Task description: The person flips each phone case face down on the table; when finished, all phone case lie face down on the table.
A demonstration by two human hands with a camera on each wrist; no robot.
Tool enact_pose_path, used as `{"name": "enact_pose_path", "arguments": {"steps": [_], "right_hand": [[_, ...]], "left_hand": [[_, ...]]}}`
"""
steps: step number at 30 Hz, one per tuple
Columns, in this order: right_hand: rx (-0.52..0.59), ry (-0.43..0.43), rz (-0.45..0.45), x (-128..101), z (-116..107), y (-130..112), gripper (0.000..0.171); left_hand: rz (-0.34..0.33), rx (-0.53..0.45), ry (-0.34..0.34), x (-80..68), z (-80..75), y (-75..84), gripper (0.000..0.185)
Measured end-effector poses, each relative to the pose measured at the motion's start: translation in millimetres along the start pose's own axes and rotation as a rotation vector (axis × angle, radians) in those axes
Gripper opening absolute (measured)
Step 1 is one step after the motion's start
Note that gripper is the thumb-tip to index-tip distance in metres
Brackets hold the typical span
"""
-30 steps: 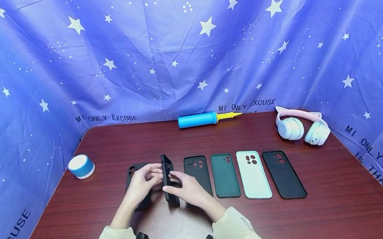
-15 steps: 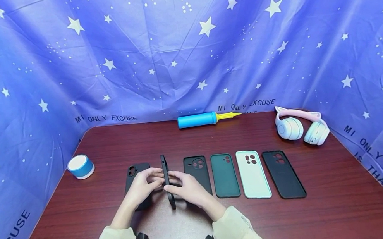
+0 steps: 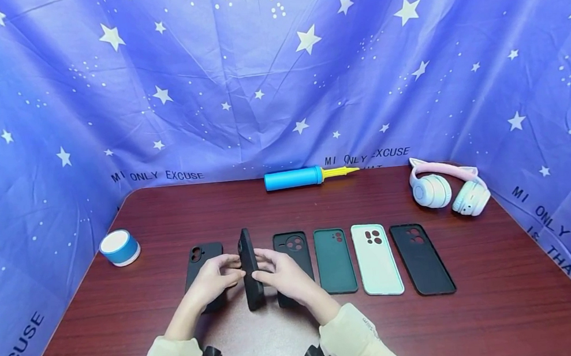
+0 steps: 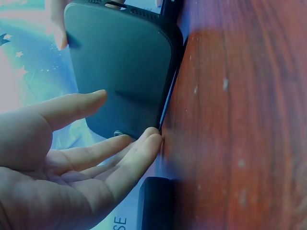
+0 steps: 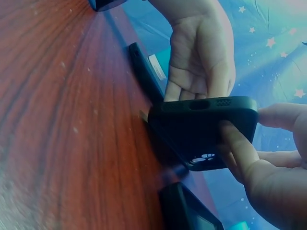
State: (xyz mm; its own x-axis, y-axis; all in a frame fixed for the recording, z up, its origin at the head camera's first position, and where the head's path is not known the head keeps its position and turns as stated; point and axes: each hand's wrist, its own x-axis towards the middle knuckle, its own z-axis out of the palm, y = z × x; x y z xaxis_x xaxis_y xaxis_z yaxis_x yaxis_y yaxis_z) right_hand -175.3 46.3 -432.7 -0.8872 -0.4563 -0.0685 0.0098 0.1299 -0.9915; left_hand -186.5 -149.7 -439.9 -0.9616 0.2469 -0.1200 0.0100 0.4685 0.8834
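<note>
A black phone case point(image 3: 252, 283) stands on its long edge on the table between both hands. My right hand point(image 3: 288, 276) pinches its near side; in the right wrist view, fingers reach across the hollow inside and the thumb lies at the rim. My left hand point(image 3: 210, 281) touches the outer back with its fingertips; in the left wrist view, the thumb point(image 4: 91, 100) and fingers are spread and fairly straight against the smooth back. Another black case point(image 3: 204, 253) lies partly behind the left hand. A dark case with a round camera cut-out point(image 3: 289, 244) is partly covered by the right hand.
To the right lie a green case point(image 3: 335, 268), a white case point(image 3: 380, 266) and a black case point(image 3: 424, 265). A blue and yellow hand pump point(image 3: 293, 178) lies at the back, cat-ear headphones point(image 3: 433, 191) at the back right, and a blue and white cylinder point(image 3: 121, 250) at the left.
The held case has turned about its upright axis, from edge-on half a second ago to showing a broader side. The right hand has shifted its fingers slightly; the left hand has barely moved.
</note>
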Motion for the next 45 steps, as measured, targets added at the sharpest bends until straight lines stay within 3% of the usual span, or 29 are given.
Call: {"name": "enact_pose_path", "arguments": {"steps": [7,17,28,34,45], "right_hand": [[-0.105,0.048,0.040,-0.7,-6.7,-1.4,0.053],[-0.437,0.112,0.072,-1.5,-11.4,-0.9,0.059],[-0.530,0.133,0.097,-2.3,-7.8,-1.0,0.062],[-0.614,0.114,0.091,-3.1,-3.7,-4.1,0.064],[-0.657,0.106,0.075,-3.9,1.6,-4.7,0.065]], "left_hand": [[-0.030,-0.038,0.000,-0.9,1.5,1.9,0.047],[-0.075,-0.010,0.054,-2.8,1.4,5.0,0.053],[-0.086,0.180,0.100,-3.8,-1.3,10.1,0.053],[-0.101,0.198,0.101,-5.1,-2.1,12.3,0.051],[-0.123,0.232,0.106,-3.2,-1.7,8.9,0.050]]}}
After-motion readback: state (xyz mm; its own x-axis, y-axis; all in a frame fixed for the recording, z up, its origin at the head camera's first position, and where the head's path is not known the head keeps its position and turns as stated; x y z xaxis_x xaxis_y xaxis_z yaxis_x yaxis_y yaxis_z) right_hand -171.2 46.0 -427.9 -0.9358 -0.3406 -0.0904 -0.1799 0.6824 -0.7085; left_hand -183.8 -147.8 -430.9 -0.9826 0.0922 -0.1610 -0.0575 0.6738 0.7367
